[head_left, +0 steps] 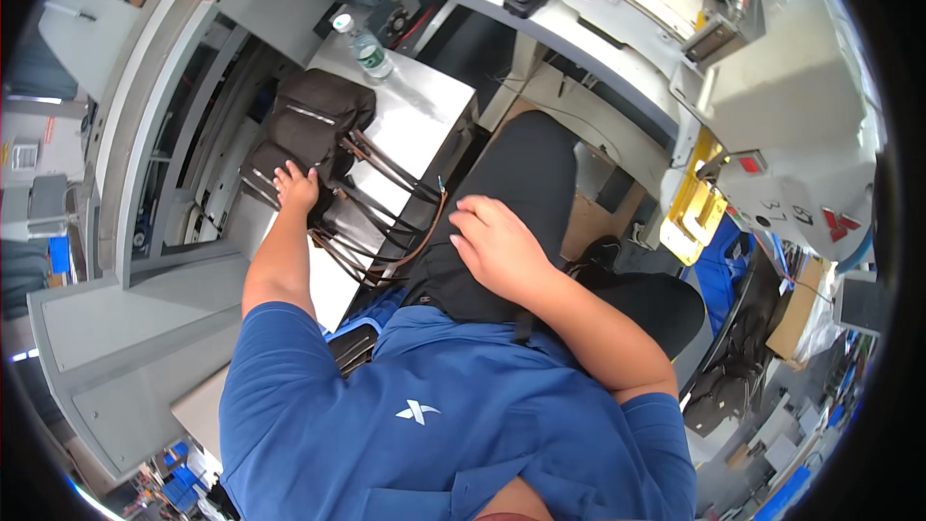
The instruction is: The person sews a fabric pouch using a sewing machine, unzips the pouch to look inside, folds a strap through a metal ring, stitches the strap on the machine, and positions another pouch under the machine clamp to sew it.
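Note:
My left hand [296, 189] lies with spread fingers on the nearer of the dark brown bags [318, 101], which are stacked at the left on a white table [424, 96]. It rests on the bag's surface without gripping it. Thin brown straps or handles [386, 222] trail from the bags across the table toward my lap. Over my thigh hovers my right hand [499, 249], its fingers loosely bent and its thumb apart, with nothing visible in it. The tip of one light-brown strap [443, 195] sticks up just left of that hand.
A clear water bottle [367, 48] stands at the table's far end. Ahead and right is a white sewing machine [791, 125] with a yellow part [696, 217]. More dark bags [723, 391] lie at the lower right. A grey metal cabinet [145, 347] borders my left side.

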A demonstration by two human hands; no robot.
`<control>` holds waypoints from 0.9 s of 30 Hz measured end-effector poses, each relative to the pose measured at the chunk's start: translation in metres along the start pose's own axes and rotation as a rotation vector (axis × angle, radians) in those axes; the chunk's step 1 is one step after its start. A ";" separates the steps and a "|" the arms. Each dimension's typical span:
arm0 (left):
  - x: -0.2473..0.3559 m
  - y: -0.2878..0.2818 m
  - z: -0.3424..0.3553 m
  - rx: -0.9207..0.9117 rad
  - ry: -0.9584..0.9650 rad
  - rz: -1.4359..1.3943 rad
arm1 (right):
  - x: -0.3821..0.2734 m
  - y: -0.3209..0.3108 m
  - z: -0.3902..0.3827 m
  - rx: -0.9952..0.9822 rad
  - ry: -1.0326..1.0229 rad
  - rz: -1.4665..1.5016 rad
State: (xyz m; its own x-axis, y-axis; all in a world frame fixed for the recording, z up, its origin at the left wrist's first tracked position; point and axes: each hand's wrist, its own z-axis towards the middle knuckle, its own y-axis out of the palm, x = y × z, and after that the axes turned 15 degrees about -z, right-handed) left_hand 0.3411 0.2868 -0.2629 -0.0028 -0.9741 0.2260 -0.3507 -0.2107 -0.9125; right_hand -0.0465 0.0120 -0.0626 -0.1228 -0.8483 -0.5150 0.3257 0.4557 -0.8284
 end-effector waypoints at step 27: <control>0.368 0.080 -0.182 -1.138 1.122 -0.313 | 0.137 -0.156 -0.426 0.625 1.637 -0.580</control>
State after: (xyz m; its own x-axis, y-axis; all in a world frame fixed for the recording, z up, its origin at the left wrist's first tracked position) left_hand 0.1420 -0.0735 -0.1906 -0.2665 -0.2545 0.9296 -0.9394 0.2844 -0.1914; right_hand -0.5132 -0.0609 -0.0977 -0.8858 0.4091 -0.2189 0.1265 -0.2411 -0.9622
